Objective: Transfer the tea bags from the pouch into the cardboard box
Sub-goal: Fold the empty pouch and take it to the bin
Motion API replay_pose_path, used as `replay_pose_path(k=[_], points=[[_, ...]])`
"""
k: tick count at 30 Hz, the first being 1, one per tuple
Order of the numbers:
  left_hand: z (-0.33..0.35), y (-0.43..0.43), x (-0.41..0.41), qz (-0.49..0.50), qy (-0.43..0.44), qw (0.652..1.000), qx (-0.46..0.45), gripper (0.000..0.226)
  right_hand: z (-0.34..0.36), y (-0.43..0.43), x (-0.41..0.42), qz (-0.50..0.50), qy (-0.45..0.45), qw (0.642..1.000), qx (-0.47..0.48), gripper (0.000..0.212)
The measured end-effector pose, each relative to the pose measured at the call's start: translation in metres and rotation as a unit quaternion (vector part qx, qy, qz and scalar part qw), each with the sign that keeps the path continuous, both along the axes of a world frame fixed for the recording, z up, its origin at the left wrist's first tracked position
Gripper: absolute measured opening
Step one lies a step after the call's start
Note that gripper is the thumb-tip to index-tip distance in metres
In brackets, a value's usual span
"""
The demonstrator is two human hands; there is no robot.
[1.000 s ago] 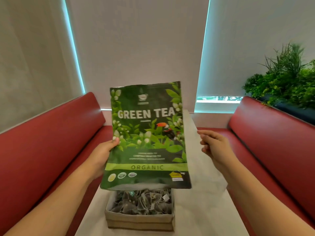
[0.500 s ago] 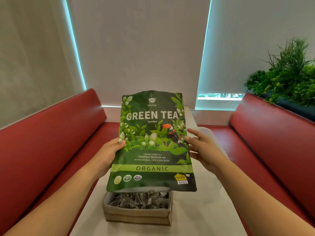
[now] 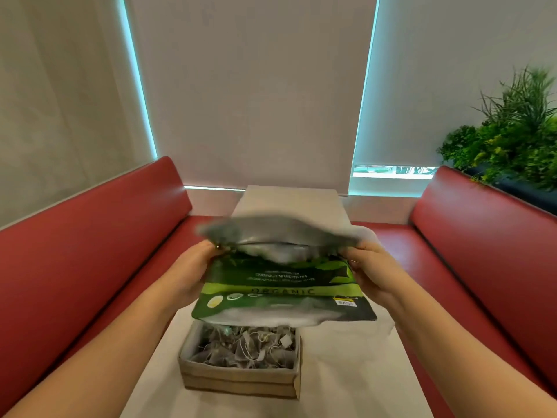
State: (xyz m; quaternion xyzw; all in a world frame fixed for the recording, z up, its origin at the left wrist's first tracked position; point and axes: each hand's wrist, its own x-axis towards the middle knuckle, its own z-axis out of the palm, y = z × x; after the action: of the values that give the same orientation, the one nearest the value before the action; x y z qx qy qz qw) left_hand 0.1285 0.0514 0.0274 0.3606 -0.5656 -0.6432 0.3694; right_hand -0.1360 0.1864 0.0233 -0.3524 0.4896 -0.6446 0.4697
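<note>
Now both hands grip the pouch (image 3: pixel 283 285), left hand (image 3: pixel 193 267) and right hand (image 3: pixel 370 267) with fingers closed on its side edges, holding it above the box (image 3: pixel 241 378) near the tabletop's (image 3: pixel 346 372) near edge. Tea bags (image 3: pixel 247 346) already fill the box. I judge we're near the end; next I'd check the pouch is empty.
</note>
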Motion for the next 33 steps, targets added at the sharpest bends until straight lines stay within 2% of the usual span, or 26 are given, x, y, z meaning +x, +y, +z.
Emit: replay_pose_path(k=[2, 4, 7, 10, 11, 15, 16, 20, 23, 26, 29, 31, 33], points=[[-0.001, 0.002, 0.007, -0.037, 0.02, 0.998, 0.055, 0.036, 0.001, 0.004, -0.004, -0.023, 0.013, 0.999, 0.018, 0.043], [0.0, 0.003, 0.011, -0.07, 0.01, 0.994, 0.084, 0.042, 0.004, 0.007, -0.004, -0.02, 0.019, 0.999, 0.021, 0.046], [-0.001, 0.005, 0.006, -0.054, -0.051, 0.997, 0.029, 0.024, 0.009, 0.012, 0.0, -0.023, -0.007, 0.999, 0.023, 0.035], [-0.007, 0.005, -0.001, -0.016, -0.046, 0.999, -0.023, 0.027, 0.008, 0.018, 0.003, 0.013, -0.02, 0.999, 0.026, 0.024], [-0.009, 0.006, -0.002, 0.003, -0.044, 0.998, -0.04, 0.026, 0.006, 0.02, 0.003, 0.038, -0.008, 0.998, 0.042, 0.027], [-0.011, 0.013, -0.009, 0.066, -0.011, 0.996, -0.066, 0.025, -0.005, 0.026, 0.005, 0.117, 0.096, 0.982, 0.112, 0.092], [-0.013, 0.014, -0.01, 0.07, -0.007, 0.995, -0.069, 0.025, -0.006, 0.027, 0.007, 0.114, 0.112, 0.981, 0.11, 0.101], [-0.018, 0.015, -0.005, 0.044, -0.017, 0.998, -0.039, 0.034, -0.005, 0.028, 0.003, 0.075, 0.147, 0.985, 0.059, 0.094], [-0.016, 0.021, 0.001, 0.024, -0.071, 0.997, -0.001, 0.035, -0.003, 0.033, 0.001, 0.081, 0.172, 0.981, 0.034, 0.088], [-0.016, 0.022, 0.007, 0.043, -0.154, 0.984, -0.079, 0.029, -0.001, 0.037, 0.004, 0.098, 0.213, 0.972, 0.027, 0.093], [-0.011, 0.026, 0.012, 0.013, -0.229, 0.959, -0.168, 0.035, 0.003, 0.039, 0.015, 0.164, 0.278, 0.946, 0.027, 0.092], [-0.005, 0.033, 0.013, -0.042, -0.264, 0.945, -0.187, 0.043, 0.008, 0.039, 0.027, 0.223, 0.32, 0.92, 0.031, 0.09], [0.003, 0.043, 0.014, -0.1, -0.264, 0.944, -0.174, 0.043, 0.012, 0.036, 0.045, 0.268, 0.349, 0.898, 0.032, 0.087]])
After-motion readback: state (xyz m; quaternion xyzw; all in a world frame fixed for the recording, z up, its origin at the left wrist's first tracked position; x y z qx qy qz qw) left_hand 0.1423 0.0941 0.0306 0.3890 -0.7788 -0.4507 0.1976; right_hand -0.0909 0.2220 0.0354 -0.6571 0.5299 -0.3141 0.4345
